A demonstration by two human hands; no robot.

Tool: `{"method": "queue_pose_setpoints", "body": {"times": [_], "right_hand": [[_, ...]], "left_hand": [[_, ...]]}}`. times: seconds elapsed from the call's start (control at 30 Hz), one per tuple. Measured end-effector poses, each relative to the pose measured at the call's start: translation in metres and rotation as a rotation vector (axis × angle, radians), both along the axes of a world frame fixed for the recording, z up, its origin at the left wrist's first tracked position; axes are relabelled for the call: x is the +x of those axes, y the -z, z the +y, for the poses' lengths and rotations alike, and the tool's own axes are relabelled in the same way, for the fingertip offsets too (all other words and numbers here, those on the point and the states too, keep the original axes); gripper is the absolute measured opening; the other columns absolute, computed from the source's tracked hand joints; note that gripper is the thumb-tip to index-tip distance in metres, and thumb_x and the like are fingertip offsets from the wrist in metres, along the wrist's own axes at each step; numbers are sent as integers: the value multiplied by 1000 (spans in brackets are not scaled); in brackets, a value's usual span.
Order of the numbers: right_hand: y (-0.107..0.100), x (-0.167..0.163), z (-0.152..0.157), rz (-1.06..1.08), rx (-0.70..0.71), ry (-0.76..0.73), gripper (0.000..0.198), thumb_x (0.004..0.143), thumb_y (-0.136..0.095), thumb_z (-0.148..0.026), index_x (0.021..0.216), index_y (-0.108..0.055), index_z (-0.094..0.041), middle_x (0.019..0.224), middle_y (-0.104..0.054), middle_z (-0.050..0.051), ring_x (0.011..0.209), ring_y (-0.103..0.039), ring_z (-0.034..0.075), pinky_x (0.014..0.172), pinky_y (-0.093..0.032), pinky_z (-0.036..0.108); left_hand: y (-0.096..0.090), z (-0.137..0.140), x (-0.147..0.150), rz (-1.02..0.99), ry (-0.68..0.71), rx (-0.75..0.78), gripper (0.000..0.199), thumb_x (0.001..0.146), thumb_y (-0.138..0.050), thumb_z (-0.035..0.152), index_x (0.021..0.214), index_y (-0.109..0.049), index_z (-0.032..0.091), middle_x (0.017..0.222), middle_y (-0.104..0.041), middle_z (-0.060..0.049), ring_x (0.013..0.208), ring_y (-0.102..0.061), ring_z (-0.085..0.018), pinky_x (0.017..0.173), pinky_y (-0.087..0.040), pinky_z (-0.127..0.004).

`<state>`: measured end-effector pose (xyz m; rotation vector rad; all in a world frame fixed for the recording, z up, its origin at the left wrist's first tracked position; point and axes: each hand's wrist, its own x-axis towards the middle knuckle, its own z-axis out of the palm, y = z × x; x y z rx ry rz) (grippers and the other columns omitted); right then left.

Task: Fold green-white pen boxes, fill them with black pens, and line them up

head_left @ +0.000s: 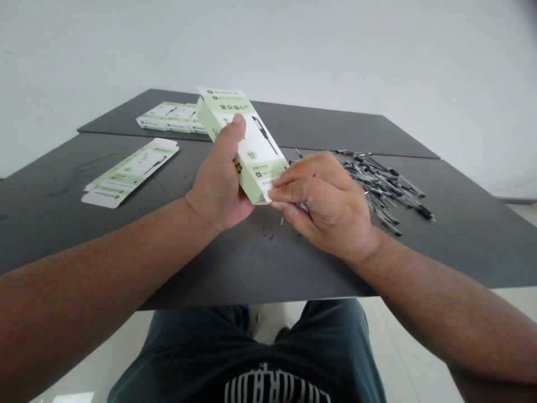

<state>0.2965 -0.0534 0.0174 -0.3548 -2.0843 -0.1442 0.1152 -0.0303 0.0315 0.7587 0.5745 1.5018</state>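
Pale block letters, cut off and upside down to no easy reading, cross a dark shirt [274, 389] at the lower edge, with blue trousers [201, 347] beyond it under a dark grey bench [235, 268]. Above the bench's near half, the right grip [327, 207] is narrow, thumb and fingers pinching the white lower-end flap of a green-and-white pen carton [260, 140]. Left grip [224, 179] is closed around the carton's side, thumb over the front panel. The carton is held tilted between both; its top band reads 爱众益心 with an ® mark, a green circle reads 0.5, and a black-capped pen is printed beside them. Smaller lines are too fine to read. To the left lies a flattened carton [134, 170] with matching print, its text blurred. Right of the hands, black-capped clear pens [386, 187] lie in a loose heap. Farther back, similar cartons [172, 116] sit side by side, partly hidden by the held one, before a white wall [268, 50].
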Motion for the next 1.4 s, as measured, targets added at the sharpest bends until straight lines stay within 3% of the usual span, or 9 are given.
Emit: {"method": "queue_pose_setpoints", "body": {"times": [0.17,0.3,0.47,0.57,0.7,0.93,1.1,1.2,1.4], "right_hand": [[1,-2,0,39,2,35,13,111,-77,-19,119,-81,-29,110,-86,4,105,-80,27,94,-68,49],[0,-2,-1,17,11,37,19,111,-73,-17,120,-82,-31,108,-86,3,102,-80,26,90,-68,47],[1,-2,0,44,-28,56,13,111,-78,-22,122,-81,-29,108,-84,5,103,-79,29,92,-69,51],[3,-1,4,51,-38,41,13,110,-83,-30,122,-80,-27,110,-83,7,107,-78,30,96,-68,53],[3,4,10,19,-72,40,21,108,-86,-40,123,-81,-27,114,-82,9,111,-77,33,100,-66,56],[1,19,21,9,-120,29,40,104,-89,-44,141,-82,-30,131,-80,12,122,-74,35,107,-66,58],[7,19,25,33,-130,-19,39,107,-85,-43,143,-80,-29,115,-78,8,107,-74,29,98,-68,50],[13,16,28,51,-195,-40,42,107,-84,-49,142,-79,-27,117,-78,7,99,-73,24,85,-67,41],[15,17,27,47,-230,-35,49,106,-86,-56,143,-77,-26,119,-79,7,89,-70,20,75,-63,35]], "left_hand": [[3,0,-4,32,66,-19,24,113,-62,52,122,-75,34,114,-86,-2,145,-69,-34,114,-62,-47],[9,2,-7,140,113,39,46,104,-69,62,144,-74,40,111,-88,-2,142,-72,-38,110,-64,-50],[2,-2,-3,127,79,-12,24,110,-64,55,116,-76,35,112,-86,-3,141,-72,-38,107,-64,-48],[-4,-7,-1,74,133,-43,27,116,-57,47,105,-73,29,110,-84,-7,139,-72,-39,108,-63,-50],[-4,-7,-4,72,208,-9,29,116,-59,51,109,-74,26,108,-82,-9,134,-74,-39,105,-64,-51],[-5,-4,-15,91,228,-50,50,117,-46,65,114,-75,25,106,-81,-10,126,-78,-42,86,-68,-50],[-6,-5,-17,137,204,-5,47,115,-53,63,119,-77,23,107,-84,-12,135,-75,-45,98,-68,-55],[-4,-5,-16,143,212,37,42,112,-60,62,118,-79,25,110,-86,-11,138,-74,-45,107,-66,-58],[2,-3,-14,163,197,77,39,109,-64,62,118,-80,28,112,-85,-10,137,-77,-43,105,-68,-58]]}}
